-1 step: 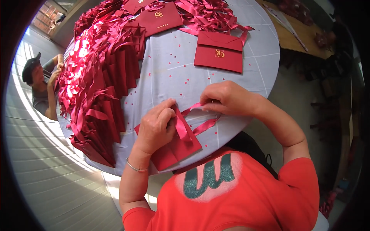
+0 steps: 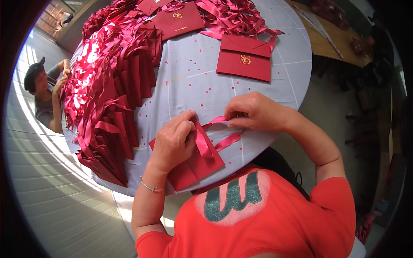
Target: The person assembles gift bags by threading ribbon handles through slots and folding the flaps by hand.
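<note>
A red paper bag (image 2: 200, 168) lies tilted on the table close to my body. My left hand (image 2: 174, 139) is closed on its upper edge, thumb and fingers pinching near the opening. A pink-red ribbon (image 2: 229, 141) comes off the bag in a loop toward the right. Just right of the bag, my right hand (image 2: 257, 112) pinches the ribbon's end between thumb and curled fingers; the fingertips are partly hidden. Beyond my hands lies another red paper bag (image 2: 244, 60), flat, with a gold emblem on its front.
A pale cloth covers the round table (image 2: 180, 94), with small red dots scattered on it. Stacked red bags with ribbons (image 2: 124, 81) crowd the left side. More ribbons (image 2: 232, 17) heap at the back. Across the left edge sits a person (image 2: 45, 92) in a dark cap.
</note>
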The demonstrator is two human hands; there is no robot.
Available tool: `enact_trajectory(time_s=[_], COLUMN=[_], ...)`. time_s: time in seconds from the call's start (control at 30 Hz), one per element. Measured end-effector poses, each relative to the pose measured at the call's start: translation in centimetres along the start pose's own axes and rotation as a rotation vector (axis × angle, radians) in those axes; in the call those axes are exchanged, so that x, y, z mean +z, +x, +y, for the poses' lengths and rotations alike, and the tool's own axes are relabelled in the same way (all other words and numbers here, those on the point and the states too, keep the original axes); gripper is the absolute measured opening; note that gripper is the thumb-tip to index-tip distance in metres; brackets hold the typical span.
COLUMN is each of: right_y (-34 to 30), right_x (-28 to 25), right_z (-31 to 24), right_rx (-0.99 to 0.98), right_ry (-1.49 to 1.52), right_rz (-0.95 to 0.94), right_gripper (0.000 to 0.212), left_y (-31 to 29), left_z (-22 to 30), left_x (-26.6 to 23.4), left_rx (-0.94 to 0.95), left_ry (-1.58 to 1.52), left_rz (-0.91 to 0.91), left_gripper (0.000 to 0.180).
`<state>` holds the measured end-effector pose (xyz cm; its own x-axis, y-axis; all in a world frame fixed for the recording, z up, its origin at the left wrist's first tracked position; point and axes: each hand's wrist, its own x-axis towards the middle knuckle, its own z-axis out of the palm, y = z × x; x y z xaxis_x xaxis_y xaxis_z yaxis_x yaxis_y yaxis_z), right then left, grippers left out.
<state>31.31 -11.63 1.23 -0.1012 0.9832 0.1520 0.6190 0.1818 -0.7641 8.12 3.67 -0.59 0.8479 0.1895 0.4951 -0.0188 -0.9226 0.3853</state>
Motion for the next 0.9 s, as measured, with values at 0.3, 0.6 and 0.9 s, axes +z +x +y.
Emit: enact_trajectory(time_s=[0.3,0.6,0.9], right_y=[-1.5,-1.9,-2.1], right_x=[0.0,-0.5,0.2], right_z=[0.1,-0.1,1.5], right_rx=[-0.04,-0.287,-0.356], right_ry=[-0.097,-0.164,-0.302], right_rz=[-0.057,-0.102,0.04], right_gripper=[0.015,0.012,0.016], left_y=[-0.1,-0.3,-0.6], left_z=[0.1,-0.1,0.0], left_x=[0.0,0.4,0.6], left_rx=[-0.023,0.01,0.042], left_ry=[-0.034,-0.022,0.032], left_rz=[-0.017,0.005,-0.021], left_gripper=[0.026,0.028,0.031])
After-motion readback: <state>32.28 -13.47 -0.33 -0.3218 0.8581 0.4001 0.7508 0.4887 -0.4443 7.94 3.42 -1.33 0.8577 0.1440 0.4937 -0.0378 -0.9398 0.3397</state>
